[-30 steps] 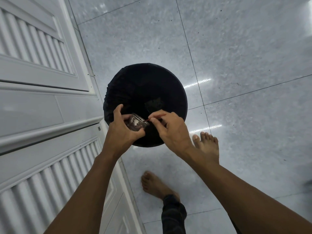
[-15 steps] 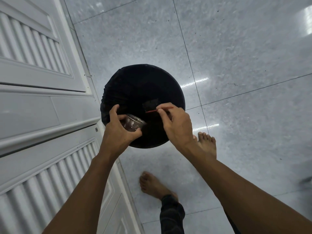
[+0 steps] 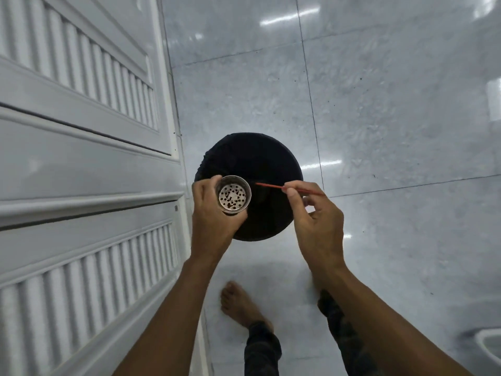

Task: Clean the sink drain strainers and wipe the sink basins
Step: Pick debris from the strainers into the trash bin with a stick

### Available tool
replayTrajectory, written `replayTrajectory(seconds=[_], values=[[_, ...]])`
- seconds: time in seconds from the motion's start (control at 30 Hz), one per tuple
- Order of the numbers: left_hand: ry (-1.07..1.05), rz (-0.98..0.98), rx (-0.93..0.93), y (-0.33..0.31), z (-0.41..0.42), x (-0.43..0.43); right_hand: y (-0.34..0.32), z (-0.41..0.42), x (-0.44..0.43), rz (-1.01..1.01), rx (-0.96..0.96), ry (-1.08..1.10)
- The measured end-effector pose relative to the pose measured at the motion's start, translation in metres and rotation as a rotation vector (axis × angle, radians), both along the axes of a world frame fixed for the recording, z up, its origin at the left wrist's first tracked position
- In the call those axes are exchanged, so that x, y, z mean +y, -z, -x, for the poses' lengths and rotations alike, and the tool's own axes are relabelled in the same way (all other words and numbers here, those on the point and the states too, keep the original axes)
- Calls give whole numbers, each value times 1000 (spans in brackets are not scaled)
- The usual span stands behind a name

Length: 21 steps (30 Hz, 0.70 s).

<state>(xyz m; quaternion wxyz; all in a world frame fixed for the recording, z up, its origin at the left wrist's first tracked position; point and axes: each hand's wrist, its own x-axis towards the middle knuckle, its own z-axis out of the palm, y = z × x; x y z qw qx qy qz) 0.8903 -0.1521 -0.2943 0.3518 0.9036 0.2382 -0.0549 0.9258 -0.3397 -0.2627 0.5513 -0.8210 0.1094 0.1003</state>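
Head view, looking straight down: the left hand point(image 3: 214, 213) is raised over the near-left edge of a black-lined bin point(image 3: 252, 169), forearm coming up from the lower left. Its fingers curl around the wall of a round metal drain strainer point(image 3: 234, 194), thumb on the left side, gripping it with the open cup facing the camera. The perforated bottom shows dark holes and some brownish residue.

The right hand point(image 3: 315, 215) sits just right of the strainer, above the bin's near-right edge, wrist bent and forearm reaching in from the lower right. Its thumb and forefinger are pinched shut on a thin red stick point(image 3: 273, 186); the other fingers fold loosely beneath. The stick points left toward the strainer, its tip just beside the rim, not touching.

The bin stands on the grey tiled floor point(image 3: 379, 104) beside white louvred cabinet doors point(image 3: 81, 158). 2 bare feet show below.
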Motion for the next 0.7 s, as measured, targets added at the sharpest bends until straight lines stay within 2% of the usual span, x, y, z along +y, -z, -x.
replayTrajectory(seconds=[0.2,0.37,0.5,0.7], values=[[-135,-24,-218,-106,-25,-3,-115,-37,11,-78,-108,-1],[-282,-90,-434,-224,-38,18,-235,-59,45,-177,-254,-56],[-407,-175,-562,-325,-31,52,-334,-63,97,-255,-350,-134],[-570,-361,-667,-438,17,106,-444,-37,186,-463,-499,-313]])
